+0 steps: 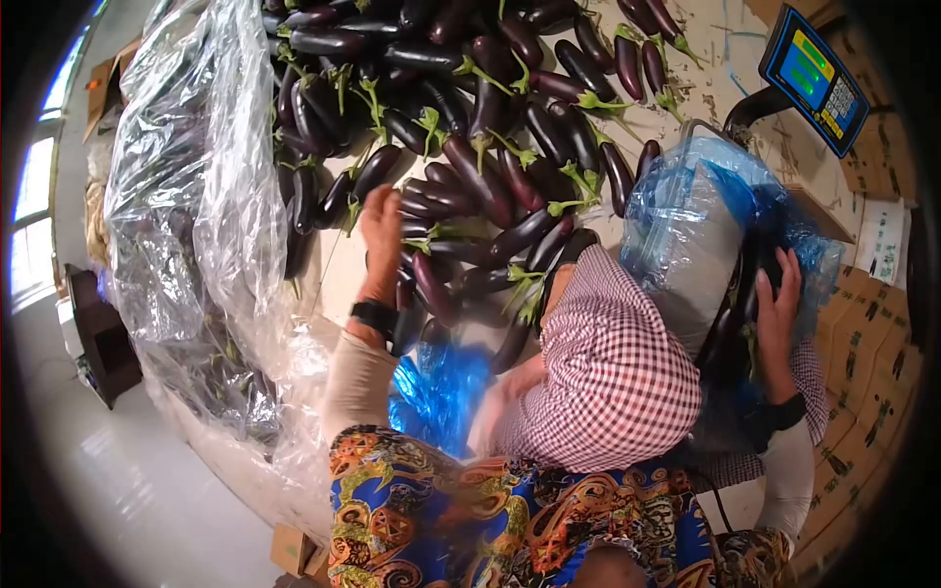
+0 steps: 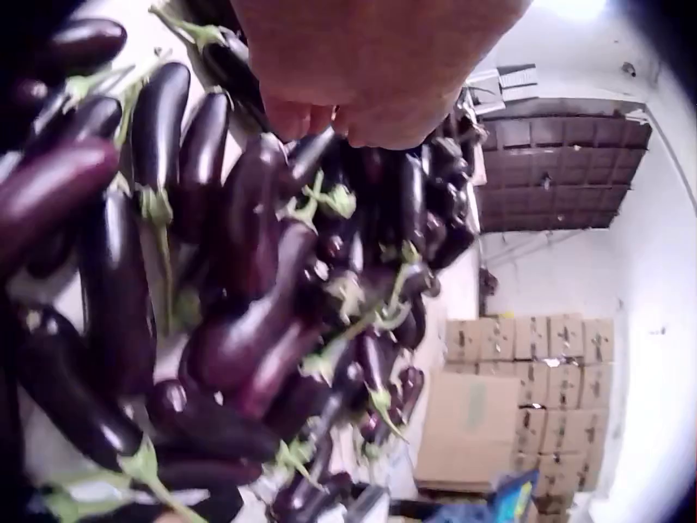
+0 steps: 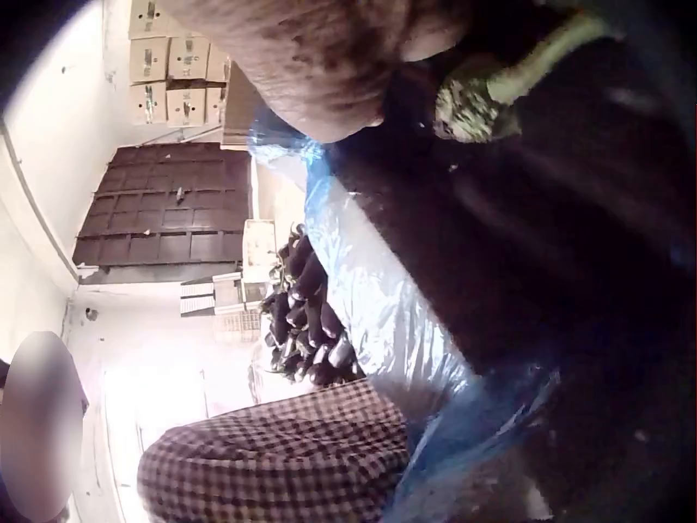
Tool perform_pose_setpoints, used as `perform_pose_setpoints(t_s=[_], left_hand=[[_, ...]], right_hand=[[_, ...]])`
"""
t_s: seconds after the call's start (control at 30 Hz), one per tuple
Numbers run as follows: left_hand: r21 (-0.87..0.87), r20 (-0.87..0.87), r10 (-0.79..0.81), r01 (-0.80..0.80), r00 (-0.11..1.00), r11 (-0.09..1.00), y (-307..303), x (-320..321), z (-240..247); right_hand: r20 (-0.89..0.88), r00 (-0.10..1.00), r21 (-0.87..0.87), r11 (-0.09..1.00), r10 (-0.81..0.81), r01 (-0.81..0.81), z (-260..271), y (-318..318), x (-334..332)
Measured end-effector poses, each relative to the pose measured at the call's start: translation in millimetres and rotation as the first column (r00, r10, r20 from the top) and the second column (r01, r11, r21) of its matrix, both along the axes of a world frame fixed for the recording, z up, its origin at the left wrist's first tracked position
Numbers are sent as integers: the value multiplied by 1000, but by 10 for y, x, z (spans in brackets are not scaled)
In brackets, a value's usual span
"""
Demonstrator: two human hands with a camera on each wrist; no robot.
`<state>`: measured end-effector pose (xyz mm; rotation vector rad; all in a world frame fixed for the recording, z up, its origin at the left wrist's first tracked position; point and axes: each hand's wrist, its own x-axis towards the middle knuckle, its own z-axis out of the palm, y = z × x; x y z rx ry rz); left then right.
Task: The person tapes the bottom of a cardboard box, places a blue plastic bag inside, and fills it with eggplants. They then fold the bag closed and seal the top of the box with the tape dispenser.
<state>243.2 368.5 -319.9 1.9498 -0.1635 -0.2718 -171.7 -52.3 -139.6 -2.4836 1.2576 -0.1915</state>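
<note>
My left hand (image 1: 380, 235) is over the near left edge of a large heap of eggplants (image 1: 470, 186), its fingers pointing away from me, close to a dark eggplant (image 1: 375, 172). In the left wrist view its fingertips hang above the heap, with nothing visible between them. My right hand (image 1: 777, 304) rests with extended fingers on dark eggplants (image 1: 723, 318) packed in a container lined with blue plastic film (image 1: 652, 230). A green stem (image 3: 474, 104) shows near that hand in the right wrist view.
Another person's checked garment (image 1: 618, 372) stands between my arms. Blue plastic (image 1: 446, 397) lies below the heap. Clear plastic sheeting (image 1: 196, 196) covers the left side. A scale display (image 1: 814, 83) rises at the back right, with cardboard boxes (image 1: 863, 343) beyond the container.
</note>
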Motion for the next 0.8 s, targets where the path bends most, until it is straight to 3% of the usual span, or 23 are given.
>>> perform_pose_setpoints(t_s=[0.03,0.07,0.1,0.13,0.17,0.2,0.23,0.27,0.3,0.33,0.37,0.43,0.5,0.57,0.63,0.67,0.7,0.73,0.8], left_hand=[[85,49,31,-35,998,996,146,208,-95],[334,232,-60,-22,971,942,290,425,-171],[425,165,-55,-21,985,905,459,620,-343],[589,113,-118,29,987,808,632,836,-616],[586,109,-164,70,980,807,584,890,-560],[200,-94,-172,188,981,962,802,1166,-987],[671,45,-357,236,933,703,1060,1389,-1332],[599,169,-326,165,930,783,926,1327,-1255],[550,-136,-307,330,942,767,783,1397,-1131],[791,20,-274,153,962,592,655,1282,-1094],[928,192,-274,-84,942,362,468,1090,-934],[950,132,-320,-28,938,310,269,1027,-712],[950,135,-343,-23,930,310,196,1006,-602],[851,263,-353,-44,898,523,304,1021,-677],[625,307,-123,-102,944,774,191,984,-521],[652,165,99,-183,981,736,98,961,-326],[588,229,148,-258,962,767,60,961,-235],[378,80,209,-224,975,898,32,971,-108],[-38,-168,168,-176,971,984,-211,810,412]], right_hand=[[-12,1000,-10,1000,-16,16,97,30,41],[69,998,111,994,-14,7,234,68,97],[144,989,209,978,-39,9,393,69,95],[87,996,176,984,-21,6,523,-11,49],[69,997,188,982,-34,21,625,-27,46],[70,996,173,984,-48,36,683,-56,9],[74,995,161,986,-60,48,729,-83,-34],[75,994,172,983,-82,68,801,-74,-57],[76,993,195,978,-92,76,854,-81,-73],[124,986,183,979,-115,91,837,-80,-111],[129,983,160,981,-134,112,818,-79,-166],[148,975,188,972,-168,139,803,-76,-251],[175,968,155,976,-180,154,792,-71,-277],[174,970,147,978,-170,145,795,-77,-329],[179,963,148,973,-203,178,857,-94,-368],[187,962,112,977,-199,181,857,-109,-387],[196,961,78,980,-194,181,853,-129,-406],[206,959,81,980,-196,183,831,-156,-431],[259,939,104,973,-229,208,783,-219,-485]])
